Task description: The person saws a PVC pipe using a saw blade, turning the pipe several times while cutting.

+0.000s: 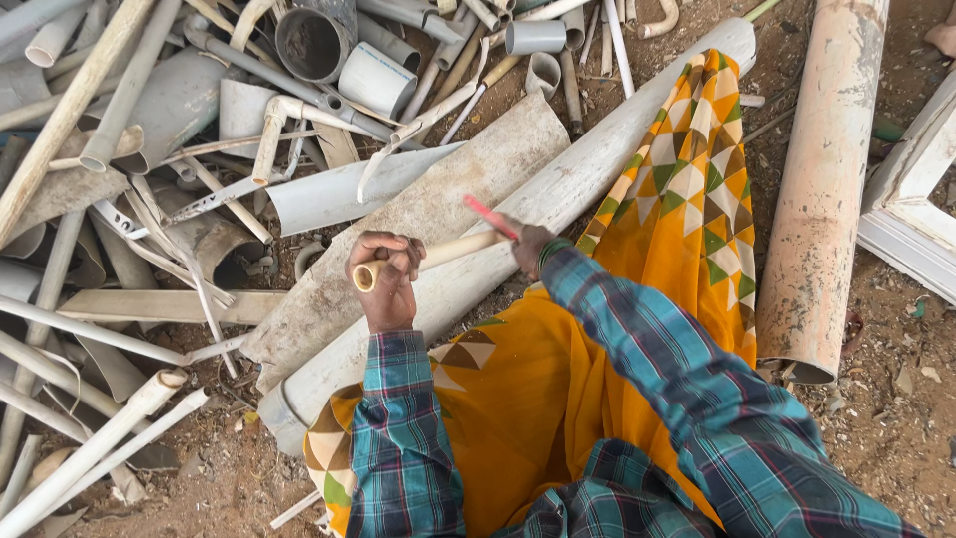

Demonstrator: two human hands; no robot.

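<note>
left hand point(383, 284) grips the thin cream pipe point(438, 256) near its open end; right hand point(528, 249), just beyond, pinches a red blade point(490, 217) against it; judged best: steady pipe, short strokes.

1 slim cream pipe point(438, 254), roughly level, open end leftward; a red tool point(490, 217) touches it.
</note>
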